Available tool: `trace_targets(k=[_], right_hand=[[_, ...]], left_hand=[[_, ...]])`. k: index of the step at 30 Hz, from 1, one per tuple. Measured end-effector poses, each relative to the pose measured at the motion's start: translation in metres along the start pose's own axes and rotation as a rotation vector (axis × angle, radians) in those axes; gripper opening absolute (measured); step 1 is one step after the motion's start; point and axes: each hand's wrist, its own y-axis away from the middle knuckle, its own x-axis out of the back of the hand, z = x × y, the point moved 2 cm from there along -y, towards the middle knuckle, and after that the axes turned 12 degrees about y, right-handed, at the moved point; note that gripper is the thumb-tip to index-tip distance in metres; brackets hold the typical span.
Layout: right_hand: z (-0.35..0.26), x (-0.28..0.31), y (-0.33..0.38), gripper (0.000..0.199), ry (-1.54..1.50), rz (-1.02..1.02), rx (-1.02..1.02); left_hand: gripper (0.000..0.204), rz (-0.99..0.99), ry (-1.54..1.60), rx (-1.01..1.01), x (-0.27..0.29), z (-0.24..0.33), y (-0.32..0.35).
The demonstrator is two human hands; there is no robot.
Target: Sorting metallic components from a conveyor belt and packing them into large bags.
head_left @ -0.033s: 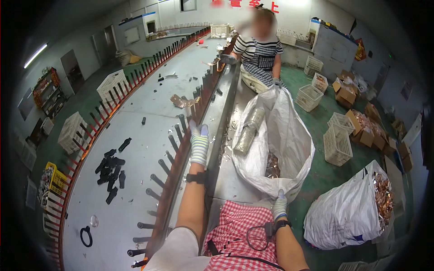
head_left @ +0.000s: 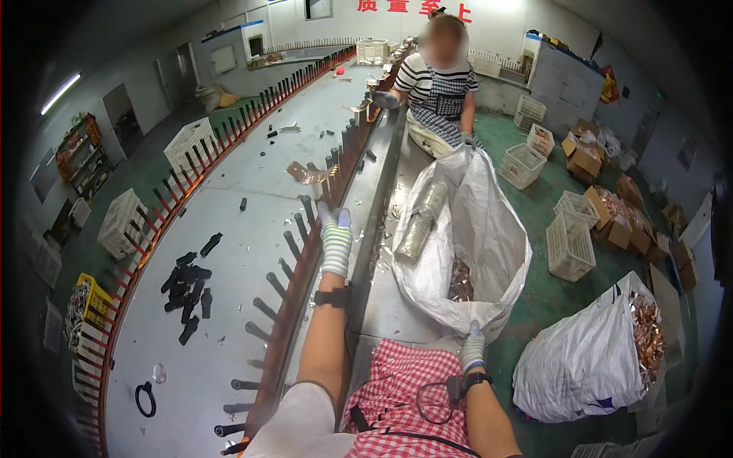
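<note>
My left hand (head_left: 337,238), in a striped knit glove, reaches forward to the brown rail (head_left: 314,252) with its row of dark pegs. Its fingers are stretched and parted, close to the pegs, with a ragged copper-coloured metal strip (head_left: 307,173) just beyond them. Low down, my right hand (head_left: 473,349), gloved alike, pinches the near rim of a large white woven sack (head_left: 500,252). The sack gapes toward me, showing copper-coloured scraps (head_left: 460,281) inside and a greyish taped patch (head_left: 422,221) at its left. Across from me, a seated person's gloved hand (head_left: 467,139) touches the sack's far rim.
The grey table (head_left: 206,259) holds a pile of black pieces (head_left: 185,286) and a black ring (head_left: 145,399). Another white sack (head_left: 576,359) of copper scraps stands at right. White crates (head_left: 569,252) and cardboard boxes (head_left: 584,156) stand on the green floor.
The pegs along the rail by my left hand have shifted slightly toward me. Both my hands stay nearly where they were, and the sack looks unchanged.
</note>
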Motion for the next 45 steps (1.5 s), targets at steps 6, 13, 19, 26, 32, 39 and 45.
trace_targets(k=[6, 13, 19, 26, 32, 39, 45], right_hand=[[0.001, 0.003, 0.0, 0.048, -0.113, -0.069, -0.082], [0.008, 0.005, -0.007, 0.049, -0.045, -0.099, -0.095], [0.014, 0.004, -0.012, 0.048, -0.066, -0.107, -0.075], [0.026, 0.005, -0.013, 0.046, -0.07, -0.09, -0.032], [0.031, 0.003, -0.007, 0.046, -0.083, -0.073, -0.031], [0.028, 0.001, -0.004, 0.043, -0.145, -0.097, -0.029], [0.023, 0.001, 0.002, 0.043, -0.099, -0.086, -0.044]], left_hand=[[0.069, 0.236, -0.006, -0.129, 0.006, 0.016, -0.018], [0.059, 0.45, 0.099, -0.161, 0.022, 0.015, -0.016], [0.04, 0.381, 0.477, -0.259, 0.018, 0.084, 0.014], [0.018, 0.228, -0.093, -0.503, 0.03, 0.053, 0.043], [0.025, 0.211, 0.234, -0.189, 0.028, 0.076, 0.081], [0.028, -0.018, -0.202, -0.579, 0.036, 0.064, 0.083], [0.024, -0.029, 0.21, -0.288, 0.027, 0.096, 0.098]])
